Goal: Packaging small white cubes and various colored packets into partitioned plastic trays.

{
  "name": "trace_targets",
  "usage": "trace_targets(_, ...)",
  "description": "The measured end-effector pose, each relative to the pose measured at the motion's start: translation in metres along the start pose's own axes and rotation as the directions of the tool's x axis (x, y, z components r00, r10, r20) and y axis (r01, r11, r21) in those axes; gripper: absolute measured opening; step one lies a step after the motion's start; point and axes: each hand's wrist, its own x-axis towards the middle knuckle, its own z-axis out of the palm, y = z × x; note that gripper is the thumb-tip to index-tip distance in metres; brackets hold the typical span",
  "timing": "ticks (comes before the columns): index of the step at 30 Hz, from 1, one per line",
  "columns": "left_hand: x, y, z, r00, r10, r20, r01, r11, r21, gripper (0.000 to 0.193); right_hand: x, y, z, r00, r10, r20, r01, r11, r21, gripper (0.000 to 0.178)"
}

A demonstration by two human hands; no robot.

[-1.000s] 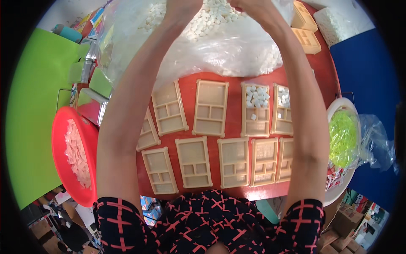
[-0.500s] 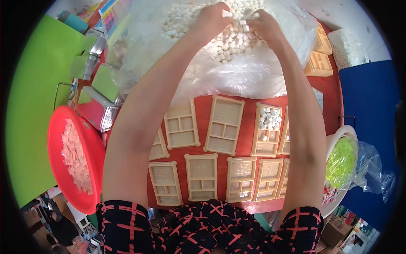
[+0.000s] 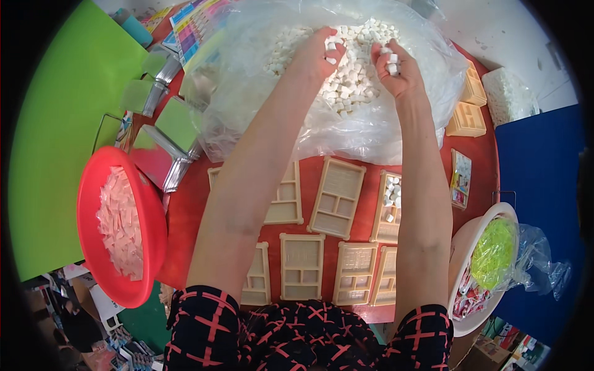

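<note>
A big clear plastic bag (image 3: 247, 93) lies spread at the far side of the table, full of small white marshmallow-like pieces (image 3: 351, 89). Over its left part, my left hand (image 3: 318, 54) is curled around several of the pieces, some showing between thumb and fingers. My right hand (image 3: 401, 73), palm turned up, cups several more on the bag's right side. Nearer to me stand rows of beige compartment trays (image 3: 302, 267). One tray (image 3: 385, 204) beside my right forearm has white pieces in its top section and one lower down. My forearms cover parts of other trays.
On the left, a red basin (image 3: 154, 204) holds pale pink strips, with metallic tins (image 3: 179, 133) behind it. A white basin (image 3: 461, 272) with a green bagged material stands at right. Stacked beige trays (image 3: 467, 120) and a small printed packet (image 3: 461, 179) sit at far right.
Both hands have drawn back a little toward me, and white pieces now show in each. The whole view has shifted, so the table sits lower in the picture.
</note>
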Motion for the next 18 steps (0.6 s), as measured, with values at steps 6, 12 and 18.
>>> trace_targets(6,-0.067,0.018,0.002,0.971,-0.008,0.239,-0.092,0.911,0.402,0.019,-0.05,-0.013,-0.017,0.871,0.264,0.414,-0.214,0.963,-0.164,0.017)
trace_targets(12,-0.215,0.019,-0.053,0.859,-0.447,0.248,-0.025,0.449,0.893,0.013,-0.159,0.039,-0.021,0.795,0.525,0.303,0.002,0.498,-0.867,0.011)
trace_targets(18,-0.17,-0.018,-0.109,0.744,0.079,0.664,-0.559,-0.472,0.682,0.012,-0.143,0.11,-0.074,0.831,-0.137,0.539,0.527,-0.117,-0.842,0.009)
